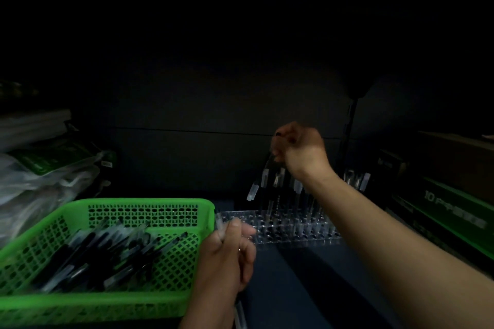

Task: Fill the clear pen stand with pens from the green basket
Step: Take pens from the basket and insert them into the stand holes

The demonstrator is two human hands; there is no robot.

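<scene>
green basket [112, 302]: perforated glossy plastic | pen stand [294, 235]: clear glossy plastic | bags [40, 184]: crinkled shiny film

Two hands show in dim light, the left hand [227, 254] and the right hand [299, 147], each on a bare forearm [387, 235] that runs unclothed to the picture's edge. The right hand's fingernails [278, 133] look dark. A small glint, seemingly a thin ring [239, 249], sits on one left finger
</scene>
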